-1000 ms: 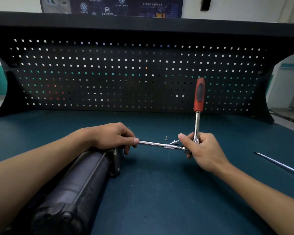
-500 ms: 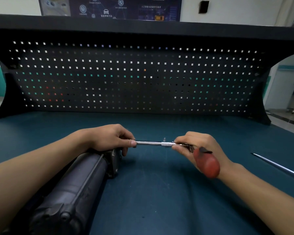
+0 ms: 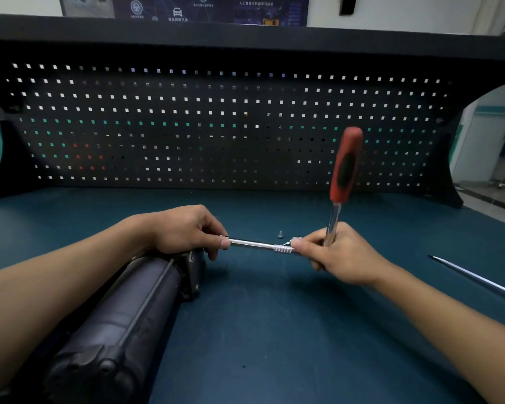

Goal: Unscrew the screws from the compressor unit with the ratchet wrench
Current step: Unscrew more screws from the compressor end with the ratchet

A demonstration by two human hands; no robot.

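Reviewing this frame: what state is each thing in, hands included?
Compressor, lies on its side on the table.
Bar, level, from the compressor's end to the wrench head.
Wrench, handle upright.
Left hand, pinches the bar at the compressor.
Right hand, holds the wrench near its head.
Screw, loose on the table behind the bar.
Rod, lies flat on the table, far right.

bare left forearm [image 3: 56, 284] and left hand [image 3: 187, 228], bare right forearm [image 3: 449, 319] and right hand [image 3: 344, 258], fingernails short.
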